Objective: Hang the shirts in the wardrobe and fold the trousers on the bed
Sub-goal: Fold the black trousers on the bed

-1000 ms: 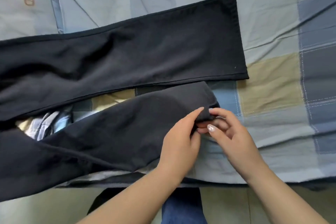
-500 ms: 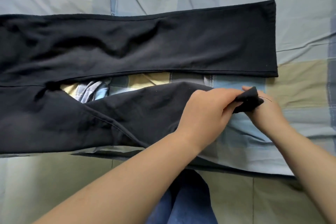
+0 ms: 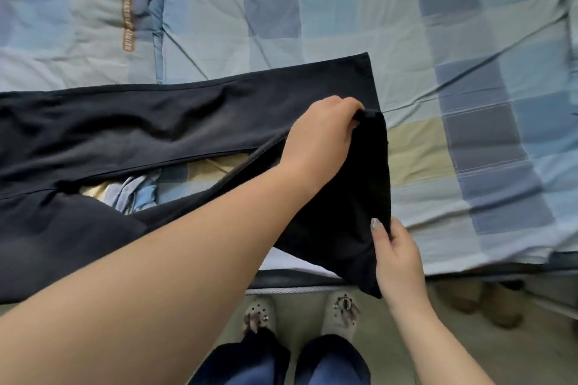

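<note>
We have the dark trousers (image 3: 131,131) spread across the bed (image 3: 438,40), waist end off to the left of our hands. The far leg lies flat beyond them; the near leg's hem is lifted off the quilt and stretched between them. Our left hand (image 3: 322,137) is curled round the far corner of that hem, and our right hand (image 3: 395,256) pinches the near corner, so the hands are well apart, each clamped on cloth.

As we judge it, the risks are these. The near corner hangs over the bed edge, above our slippers (image 3: 341,312), so a slack pinch could let the leg slide to the floor. If we lay this leg over the far one unevenly, the hems and seams will not match and the fold will crease. A pale blue garment (image 3: 134,194) sits bunched under the crotch gap, left of our left forearm; dragging the leg may trap it inside the fold.
</note>
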`<state>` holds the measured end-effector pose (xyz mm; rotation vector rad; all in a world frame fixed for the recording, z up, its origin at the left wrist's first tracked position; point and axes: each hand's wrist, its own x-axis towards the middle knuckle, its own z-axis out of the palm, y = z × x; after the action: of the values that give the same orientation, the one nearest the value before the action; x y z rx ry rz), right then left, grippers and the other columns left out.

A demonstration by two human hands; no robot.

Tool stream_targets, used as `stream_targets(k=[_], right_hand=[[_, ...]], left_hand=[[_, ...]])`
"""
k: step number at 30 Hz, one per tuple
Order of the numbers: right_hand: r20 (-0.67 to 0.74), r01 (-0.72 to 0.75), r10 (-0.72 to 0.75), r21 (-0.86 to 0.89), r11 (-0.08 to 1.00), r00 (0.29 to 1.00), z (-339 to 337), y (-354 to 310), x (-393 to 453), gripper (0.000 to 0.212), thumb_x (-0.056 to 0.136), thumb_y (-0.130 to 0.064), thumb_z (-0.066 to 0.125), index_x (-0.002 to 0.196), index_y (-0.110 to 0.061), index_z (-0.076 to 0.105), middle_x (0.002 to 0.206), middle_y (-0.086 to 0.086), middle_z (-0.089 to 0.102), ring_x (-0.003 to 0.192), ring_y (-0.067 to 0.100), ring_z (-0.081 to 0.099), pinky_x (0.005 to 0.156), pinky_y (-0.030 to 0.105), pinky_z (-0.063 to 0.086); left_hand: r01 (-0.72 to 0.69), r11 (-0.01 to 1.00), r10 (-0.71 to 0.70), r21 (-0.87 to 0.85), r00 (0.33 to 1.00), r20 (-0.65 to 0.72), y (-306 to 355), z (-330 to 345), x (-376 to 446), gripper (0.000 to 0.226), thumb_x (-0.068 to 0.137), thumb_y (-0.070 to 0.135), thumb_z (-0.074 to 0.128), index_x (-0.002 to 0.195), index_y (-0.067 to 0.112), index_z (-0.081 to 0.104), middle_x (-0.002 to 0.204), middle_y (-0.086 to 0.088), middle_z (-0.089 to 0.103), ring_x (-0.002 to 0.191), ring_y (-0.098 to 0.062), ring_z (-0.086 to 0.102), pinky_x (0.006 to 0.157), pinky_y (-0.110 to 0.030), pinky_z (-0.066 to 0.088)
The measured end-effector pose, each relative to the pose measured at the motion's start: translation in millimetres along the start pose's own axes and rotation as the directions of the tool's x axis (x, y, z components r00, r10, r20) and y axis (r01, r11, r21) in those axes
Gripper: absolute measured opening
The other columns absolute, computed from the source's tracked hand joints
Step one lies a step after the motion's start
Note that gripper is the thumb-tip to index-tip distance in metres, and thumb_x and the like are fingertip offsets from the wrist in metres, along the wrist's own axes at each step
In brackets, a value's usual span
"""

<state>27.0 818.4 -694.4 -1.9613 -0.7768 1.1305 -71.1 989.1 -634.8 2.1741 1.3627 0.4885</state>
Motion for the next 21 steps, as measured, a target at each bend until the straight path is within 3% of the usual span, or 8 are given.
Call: stream_targets(k=[3,5,7,9,11,13,17,21], right_hand=[[0.176,-0.244,0.275,-0.176,0.954,0.945,-32.2,25.2,22.8,0.029,0.098,-0.032,0.048,0.093,-0.006,0.060,0.091,0.006,0.066,0.087,0.020,0.061,0.079,0.039,0.047],[0.252,-0.271,0.365,-0.343,0.900,0.896,-53.1,43.4,36.6,0.027,0.098,-0.030,0.049,0.089,-0.008,0.063,0.090,0.008,0.067,0.089,0.024,0.062,0.074,0.034,0.045],[0.234,-0.261,0.361,-0.369,0.892,0.903,-68.5,54.1,46.4,0.024,0.097,-0.027,0.049,0.089,-0.010,0.064,0.088,0.008,0.067,0.087,0.026,0.062,0.073,0.034,0.045],[0.216,-0.273,0.337,-0.277,0.921,0.917,-79.8,61.9,52.5,0.019,0.098,-0.026,0.048,0.088,-0.017,0.061,0.086,0.007,0.067,0.084,0.026,0.062,0.070,0.034,0.045],[0.176,-0.264,0.286,-0.141,0.954,0.942,-80.1,66.6,51.7,0.015,0.098,-0.026,0.047,0.089,-0.025,0.059,0.083,-0.004,0.068,0.081,0.015,0.065,0.065,0.030,0.046],[0.114,-0.245,0.248,-0.045,0.969,0.962,-81.2,71.7,52.0,0.013,0.097,-0.027,0.048,0.093,-0.028,0.059,0.083,-0.012,0.070,0.078,0.004,0.065,0.065,0.027,0.047],[0.095,-0.304,0.312,-0.094,0.948,0.945,-90.7,92.4,78.0,0.015,0.096,-0.030,0.052,0.105,-0.021,0.060,0.095,-0.004,0.070,0.093,0.014,0.065,0.079,0.033,0.050],[0.100,-0.263,0.288,-0.208,0.942,0.952,-92.1,102.3,107.7,0.014,0.095,-0.034,0.052,0.099,-0.023,0.060,0.086,-0.010,0.068,0.081,0.007,0.063,0.060,0.021,0.043]], left_hand=[[0.036,0.980,-0.088,0.194,0.959,0.271,-5.2,46.1,5.5,0.021,0.095,0.009,0.043,0.111,0.010,0.056,0.106,-0.010,0.058,0.101,-0.030,0.053,0.076,-0.038,0.043],[0.171,0.933,-0.309,0.318,0.835,0.455,-13.3,78.4,1.4,0.018,0.096,0.008,0.040,0.106,0.009,0.054,0.109,-0.011,0.058,0.104,-0.031,0.054,0.071,-0.034,0.037],[0.335,0.897,-0.437,0.288,0.765,0.473,-15.8,100.3,-2.5,0.017,0.097,0.009,0.040,0.104,0.011,0.055,0.109,-0.010,0.059,0.102,-0.030,0.055,0.071,-0.033,0.037],[0.350,0.911,-0.408,0.218,0.840,0.357,-6.7,120.7,2.8,0.020,0.097,0.012,0.041,0.109,0.015,0.057,0.110,-0.008,0.061,0.103,-0.030,0.054,0.078,-0.037,0.042],[0.236,0.954,-0.268,0.183,0.948,0.174,5.3,132.0,12.6,0.025,0.097,0.018,0.042,0.116,0.022,0.059,0.109,-0.002,0.063,0.104,-0.027,0.054,0.086,-0.038,0.037],[0.148,0.979,-0.159,0.142,0.985,0.064,12.1,141.6,27.8,0.024,0.098,0.023,0.044,0.116,0.026,0.060,0.106,0.003,0.064,0.102,-0.024,0.053,0.087,-0.037,0.031],[0.119,0.968,-0.170,0.219,0.958,0.230,1.6,167.9,48.5,0.021,0.097,0.026,0.047,0.112,0.028,0.060,0.106,0.006,0.066,0.104,-0.022,0.052,0.083,-0.034,0.025],[0.202,0.963,-0.238,0.177,0.947,0.218,-7.8,182.4,63.7,0.023,0.097,0.028,0.049,0.116,0.029,0.060,0.112,0.006,0.066,0.109,-0.022,0.053,0.091,-0.038,0.036]])
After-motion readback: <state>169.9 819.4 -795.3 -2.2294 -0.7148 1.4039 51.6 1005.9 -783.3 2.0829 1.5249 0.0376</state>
